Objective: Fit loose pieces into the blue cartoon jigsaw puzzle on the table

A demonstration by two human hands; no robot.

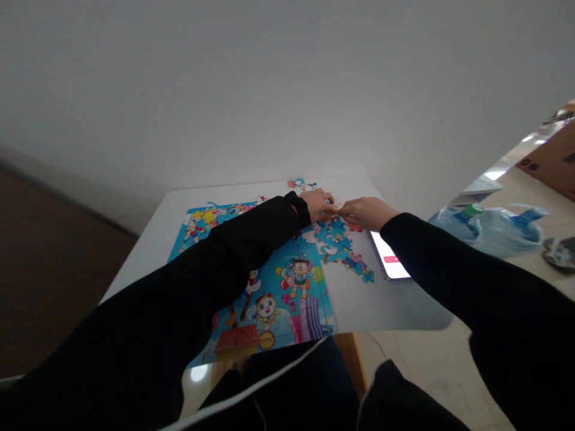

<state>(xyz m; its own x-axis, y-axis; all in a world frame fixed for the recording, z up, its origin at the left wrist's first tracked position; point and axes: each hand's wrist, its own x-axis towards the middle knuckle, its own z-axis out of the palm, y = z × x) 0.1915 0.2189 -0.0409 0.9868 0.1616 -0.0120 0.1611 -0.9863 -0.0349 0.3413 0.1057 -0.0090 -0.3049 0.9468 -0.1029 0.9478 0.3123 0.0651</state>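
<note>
Both hands meet at the far side of the white rectangular desk (148, 233). The left hand (318, 203) and right hand (366, 212) are touching fingertip to fingertip over a cluster of loose blue cardboard jigsaw pieces (341, 242). How far the fingers are closed, and whether a piece is pinched, cannot be told. The colourful cartoon puzzle board (287, 293) lies beneath the left sleeve. A lit smartphone (390, 258) lies just beside the pieces, partly under the right sleeve
</note>
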